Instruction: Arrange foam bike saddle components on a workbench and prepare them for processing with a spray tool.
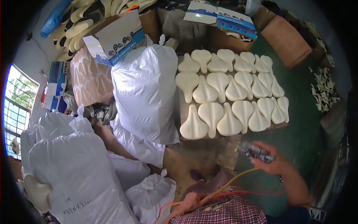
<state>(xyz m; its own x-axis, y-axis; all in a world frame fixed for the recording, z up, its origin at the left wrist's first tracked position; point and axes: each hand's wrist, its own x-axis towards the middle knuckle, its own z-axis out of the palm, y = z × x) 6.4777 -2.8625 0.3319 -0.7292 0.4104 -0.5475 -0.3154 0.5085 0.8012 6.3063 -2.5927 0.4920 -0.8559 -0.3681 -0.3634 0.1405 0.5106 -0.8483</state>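
Note:
In my right hand (274,160) is a metallic spray gun (257,152), slightly smeared by motion, its front end pointing left. A yellow hose (236,177) runs from near that hand down across my lap. My left hand (192,202) rests low over the checked cloth, its fingers closed round the yellow hose. A thin red hose (257,193) crosses beside it. Beyond the gun, cream foam bicycle saddle pads (229,121) lie in three rows on a flat brown board (183,109), broad and narrow ends alternating. Neither hand touches the pads.
Large white tied sacks (143,89) stand left of the board, with further sacks (74,175) at lower left. Cardboard boxes (285,41) and an open printed carton (235,37) are at the back. Cream scraps (324,89) are heaped on the green floor (302,123) at right.

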